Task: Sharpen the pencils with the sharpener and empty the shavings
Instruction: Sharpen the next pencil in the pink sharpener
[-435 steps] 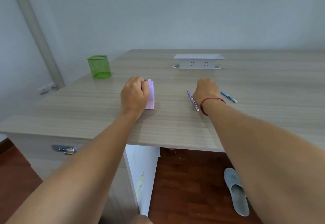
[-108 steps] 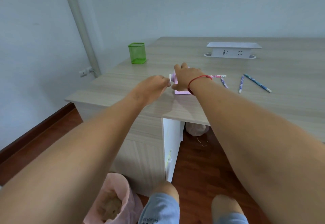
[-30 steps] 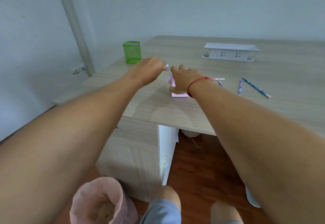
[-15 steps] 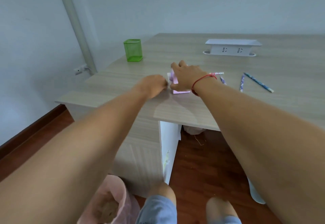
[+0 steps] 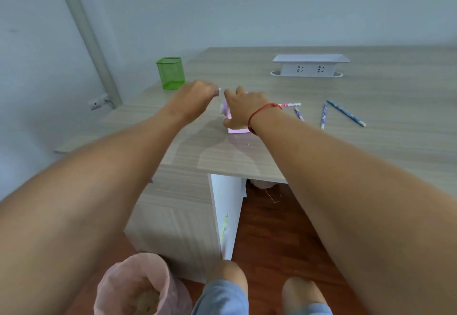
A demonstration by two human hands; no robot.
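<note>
Near front edge of table (image 5: pixel 247 161), left of middle: right hand (image 5: pixel 243 111) clamps pink sharpener (image 5: pixel 236 130) down so it won't skid; left hand (image 5: pixel 197 93) pinches crank knob (image 5: pixel 218 91), mid-turn I judge. Pink pencil (image 5: pixel 289 104) feeds in from right. Spare pencils (image 5: pixel 324 115) lie further right, within reach.

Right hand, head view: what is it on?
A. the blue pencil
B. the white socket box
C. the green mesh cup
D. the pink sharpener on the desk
D: the right hand grips the pink sharpener while the left hand holds its crank. The blue pencil, green mesh cup and white socket box sit apart, untouched.
</note>
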